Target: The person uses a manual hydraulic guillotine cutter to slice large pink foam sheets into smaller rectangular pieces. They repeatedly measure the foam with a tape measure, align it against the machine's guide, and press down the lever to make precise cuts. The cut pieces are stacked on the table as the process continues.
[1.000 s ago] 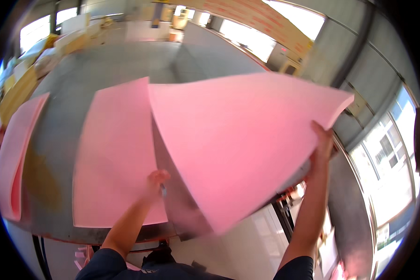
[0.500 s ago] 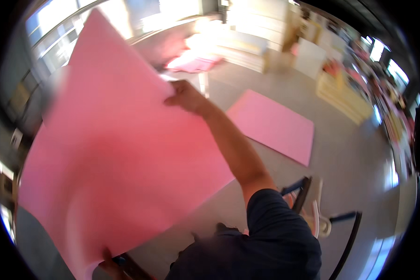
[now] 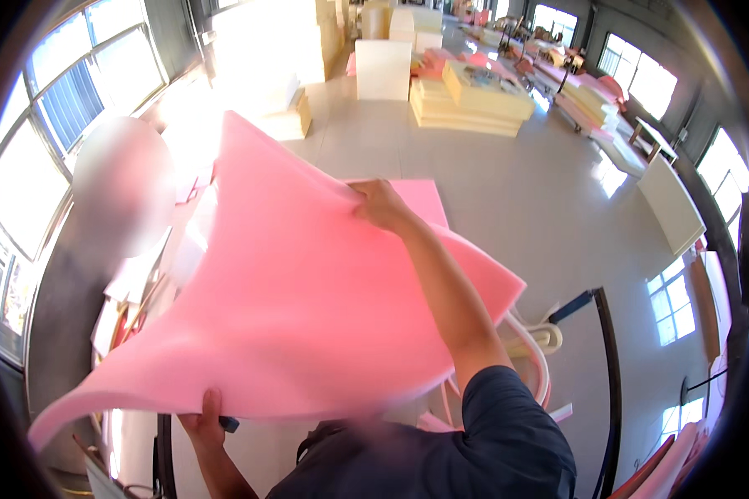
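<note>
1. I am looking down from the head camera at a large pink foam sheet [image 3: 291, 308], which fills the middle of the view and serves as my landmark.
2. My right hand [image 3: 380, 205] is closed on the far edge of the sheet, fingers curled over the rim, with the arm stretched out across the sheet's upper face.
3. My left hand [image 3: 205, 420] grips the near edge of the sheet from below, with the thumb pressed up against the foam.
4. The sheet is held in the air, tilted and bowed: its far-left corner peaks upward, and its near-left corner droops down in a narrow tongue.
5. Just beyond the sheet, past my right hand, a second pink foam sheet [image 3: 420, 200] lies flat; only a strip of it shows above the held sheet's edge.
6. To the left of the sheet stands another person [image 3: 75, 291] in a grey top, close beside the sheet's left edge.
7. To the right of the sheet and lower, a black metal frame with a blue grip [image 3: 595, 333] stands on the pale floor [image 3: 558, 216].
8. Well beyond the sheet, at the far end of the floor, are stacks of cream foam slabs [image 3: 474, 100] and a white foam block [image 3: 383, 68].
9. Windows [image 3: 50, 91] run along the wall to the left of the sheet.
</note>
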`<state>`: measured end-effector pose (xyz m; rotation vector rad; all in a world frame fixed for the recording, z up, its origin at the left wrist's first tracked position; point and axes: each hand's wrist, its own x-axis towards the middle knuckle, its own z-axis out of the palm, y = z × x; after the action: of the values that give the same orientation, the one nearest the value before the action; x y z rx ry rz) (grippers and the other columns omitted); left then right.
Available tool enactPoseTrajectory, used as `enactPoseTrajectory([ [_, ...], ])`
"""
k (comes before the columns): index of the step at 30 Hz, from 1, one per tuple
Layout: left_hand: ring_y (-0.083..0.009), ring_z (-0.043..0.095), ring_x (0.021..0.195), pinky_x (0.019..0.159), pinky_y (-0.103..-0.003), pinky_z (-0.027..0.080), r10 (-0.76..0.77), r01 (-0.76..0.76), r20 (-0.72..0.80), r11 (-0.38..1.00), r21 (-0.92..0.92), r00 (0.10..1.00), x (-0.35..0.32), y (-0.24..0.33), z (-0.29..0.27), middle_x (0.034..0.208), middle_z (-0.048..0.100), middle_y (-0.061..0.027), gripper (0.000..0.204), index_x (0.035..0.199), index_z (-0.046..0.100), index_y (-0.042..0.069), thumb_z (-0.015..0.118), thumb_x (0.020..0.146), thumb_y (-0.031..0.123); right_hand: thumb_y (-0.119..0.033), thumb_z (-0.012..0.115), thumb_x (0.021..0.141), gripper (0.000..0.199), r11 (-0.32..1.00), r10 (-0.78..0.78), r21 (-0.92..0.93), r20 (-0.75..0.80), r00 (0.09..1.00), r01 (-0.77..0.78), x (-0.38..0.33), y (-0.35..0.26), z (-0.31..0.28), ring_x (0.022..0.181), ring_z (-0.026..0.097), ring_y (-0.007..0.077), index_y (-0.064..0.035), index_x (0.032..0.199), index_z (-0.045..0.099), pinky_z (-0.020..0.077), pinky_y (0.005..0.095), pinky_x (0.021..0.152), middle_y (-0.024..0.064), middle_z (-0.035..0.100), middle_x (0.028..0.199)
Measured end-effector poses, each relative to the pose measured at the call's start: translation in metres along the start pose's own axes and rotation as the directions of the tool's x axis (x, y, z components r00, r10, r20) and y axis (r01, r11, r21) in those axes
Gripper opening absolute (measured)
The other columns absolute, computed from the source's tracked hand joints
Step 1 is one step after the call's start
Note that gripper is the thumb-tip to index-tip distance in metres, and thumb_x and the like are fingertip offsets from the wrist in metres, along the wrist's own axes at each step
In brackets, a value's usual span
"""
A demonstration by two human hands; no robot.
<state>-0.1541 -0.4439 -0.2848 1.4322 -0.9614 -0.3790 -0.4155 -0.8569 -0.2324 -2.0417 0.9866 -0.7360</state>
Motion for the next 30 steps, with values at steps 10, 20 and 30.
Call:
enactPoseTrajectory([
  [10,-0.0181,0.06,0.095,0.082,-0.034,0.049,-0.141,0.191,0.23,0.958,-0.212,0.963,0.244,-0.14,0.158,0.105,0.062,-0.0104,0.038,0.116,0.055,-0.002,0.066,0.082,0.01,0.001,0.069,0.061,0.06,0.905,-0.306,-0.4,-0.379,0.873,0.144,0.144,0.143,-0.171,0.114,0.058,0.029,0.0039,0.121,0.062,0.0454,0.0374,0.096,0.0203,0.064,0.119],
  [20,-0.0211,0.066,0.068,0.061,-0.036,0.053,-0.681,0.539,0.505,0.731,0.419,0.531,0.35,-0.206,0.427,0.083,0.069,-0.0148,0.064,0.103,0.066,-0.006,0.07,0.082,0.054,-0.008,0.06,0.087,0.044,0.961,0.182,0.271,-0.449,0.875,-0.06,0.262,0.258,-0.389,0.098,0.061,0.0204,0.0006,0.13,0.056,0.0528,0.0332,0.079,0.0084,0.061,0.116],
  [30,-0.0186,0.066,0.064,0.06,-0.037,0.049,-0.823,0.746,0.188,0.566,0.351,0.536,0.14,-0.385,0.281,0.076,0.071,-0.0102,0.019,0.086,0.069,0.004,0.067,0.082,0.023,-0.003,0.068,0.067,0.054,0.84,-0.111,-0.535,-0.331,0.937,-0.089,0.389,0.357,-0.282,0.096,0.065,0.0287,0.0006,0.12,0.062,0.0537,0.0363,0.079,0.0154,0.068,0.107],
])
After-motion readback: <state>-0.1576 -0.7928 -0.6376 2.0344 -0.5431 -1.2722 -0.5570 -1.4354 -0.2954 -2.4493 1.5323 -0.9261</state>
